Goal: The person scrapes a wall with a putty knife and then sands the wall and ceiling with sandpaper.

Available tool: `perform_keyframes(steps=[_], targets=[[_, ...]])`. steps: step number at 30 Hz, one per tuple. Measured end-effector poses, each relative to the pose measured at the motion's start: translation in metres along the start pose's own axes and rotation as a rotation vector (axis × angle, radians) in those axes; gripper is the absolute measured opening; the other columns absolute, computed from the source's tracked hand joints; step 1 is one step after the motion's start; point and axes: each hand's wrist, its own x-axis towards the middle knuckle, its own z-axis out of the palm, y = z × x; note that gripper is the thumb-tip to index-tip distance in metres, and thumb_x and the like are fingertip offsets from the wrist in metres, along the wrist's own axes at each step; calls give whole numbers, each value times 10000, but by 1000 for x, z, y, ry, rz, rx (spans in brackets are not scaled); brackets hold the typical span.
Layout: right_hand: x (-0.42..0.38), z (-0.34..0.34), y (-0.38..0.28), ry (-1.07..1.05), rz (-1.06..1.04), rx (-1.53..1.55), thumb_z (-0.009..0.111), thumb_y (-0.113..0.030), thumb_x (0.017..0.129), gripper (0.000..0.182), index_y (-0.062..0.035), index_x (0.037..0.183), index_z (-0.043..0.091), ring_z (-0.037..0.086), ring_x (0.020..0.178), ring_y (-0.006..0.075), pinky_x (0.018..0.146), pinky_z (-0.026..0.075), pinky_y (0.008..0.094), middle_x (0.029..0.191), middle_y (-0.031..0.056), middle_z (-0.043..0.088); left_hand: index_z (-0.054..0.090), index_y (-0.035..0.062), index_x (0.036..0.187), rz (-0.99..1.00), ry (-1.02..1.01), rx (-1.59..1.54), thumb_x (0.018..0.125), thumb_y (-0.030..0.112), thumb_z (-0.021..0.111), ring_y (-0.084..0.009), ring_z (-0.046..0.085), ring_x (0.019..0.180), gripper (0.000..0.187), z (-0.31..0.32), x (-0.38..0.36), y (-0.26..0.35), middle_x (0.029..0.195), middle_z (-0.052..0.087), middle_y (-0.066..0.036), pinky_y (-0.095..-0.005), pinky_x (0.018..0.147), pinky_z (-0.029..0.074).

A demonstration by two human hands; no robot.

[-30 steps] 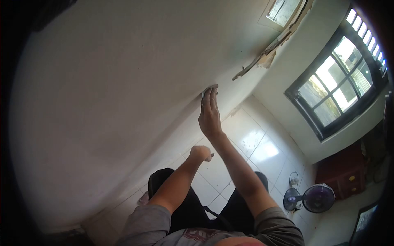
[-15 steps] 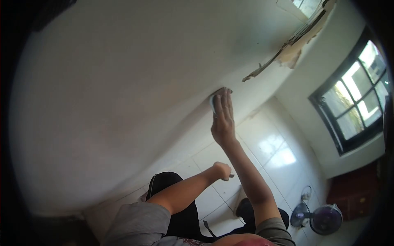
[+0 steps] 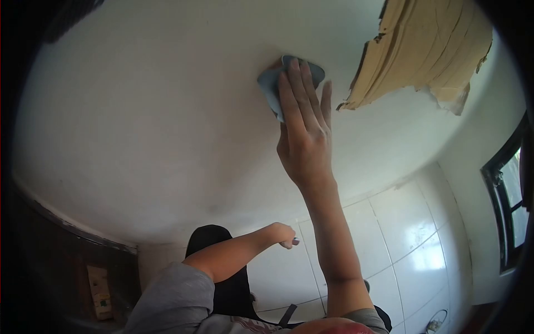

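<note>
My right hand presses a blue-grey sheet, which looks like sandpaper or cloth, flat against the pale wall. Its fingers are stretched over the sheet, and the sheet's edges stick out on both sides. Lower down, my left hand is closed round a small dark object, of which only the end shows; what it is I cannot make out.
Torn brown cardboard hangs on the wall at the upper right. A dark-framed window is at the right. White floor tiles lie below, and a dark door stands at the lower left.
My right hand has moved up and slightly left along the wall with the sheet. The view has turned, so more cardboard shows and the fan is out of view. My left hand stays closed.
</note>
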Motion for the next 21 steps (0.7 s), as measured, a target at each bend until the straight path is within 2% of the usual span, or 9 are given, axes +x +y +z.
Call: perform_keyframes(steps=[4, 7, 8, 11, 13, 17, 19, 21], targets=[[-15, 5, -16, -14, 80, 32, 567, 142, 885, 658, -8, 1517, 457, 390, 1497, 386, 1222, 272, 657, 1598, 195, 440, 761, 28, 1110, -44, -12, -48, 790, 278, 613, -360, 695, 1047, 433, 20, 2, -41, 1120, 741, -198, -480, 890, 535], [-3, 8, -19, 48, 74, 54, 557, 141, 885, 632, 39, 1499, 450, 384, 1499, 394, 1225, 271, 646, 1585, 231, 441, 761, 17, 1099, 3, 5, -103, 775, 287, 608, -361, 687, 1060, 449, 30, 10, -53, 1142, 733, -202, -480, 882, 536], [7, 5, -20, 62, 76, 43, 552, 141, 871, 627, 61, 1485, 454, 380, 1501, 400, 1228, 272, 637, 1575, 247, 448, 757, 0, 1091, 65, 68, -145, 768, 293, 599, -362, 685, 1053, 464, 46, 29, -64, 1144, 730, -201, -481, 873, 537], [11, 6, -19, 82, 53, 28, 550, 137, 849, 634, 82, 1473, 458, 396, 1494, 398, 1227, 282, 626, 1564, 262, 456, 755, -8, 1083, 52, 52, -141, 771, 284, 586, -364, 689, 1028, 459, 34, 15, -44, 1113, 734, -199, -480, 864, 538], [-4, 8, -17, 49, 27, 35, 548, 142, 843, 637, 80, 1471, 463, 404, 1491, 393, 1224, 286, 628, 1566, 259, 457, 753, -11, 1072, 92, 50, -139, 769, 279, 585, -363, 690, 1018, 452, 50, 35, -53, 1107, 734, -199, -479, 857, 539], [-31, 15, -21, -4, 110, 28, 536, 153, 844, 614, 70, 1451, 494, 420, 1484, 378, 1217, 295, 633, 1553, 240, 484, 755, -10, 1049, 152, 96, -69, 774, 287, 591, -360, 694, 1006, 436, 75, 79, -75, 1087, 737, -200, -479, 845, 541], [-28, 14, -25, 28, 133, 39, 531, 156, 846, 601, 65, 1440, 509, 428, 1480, 374, 1212, 304, 635, 1544, 230, 499, 756, -9, 1052, 104, 57, -66, 783, 291, 593, -362, 696, 1008, 434, 60, 68, -65, 1084, 738, -203, -480, 849, 541], [-7, 13, -25, 73, 73, 52, 532, 156, 847, 592, 64, 1432, 517, 434, 1476, 372, 1210, 310, 634, 1534, 225, 512, 757, -7, 1056, 61, 15, -82, 791, 295, 595, -364, 697, 1011, 433, 44, 52, -51, 1081, 739, -206, -480, 854, 541]])
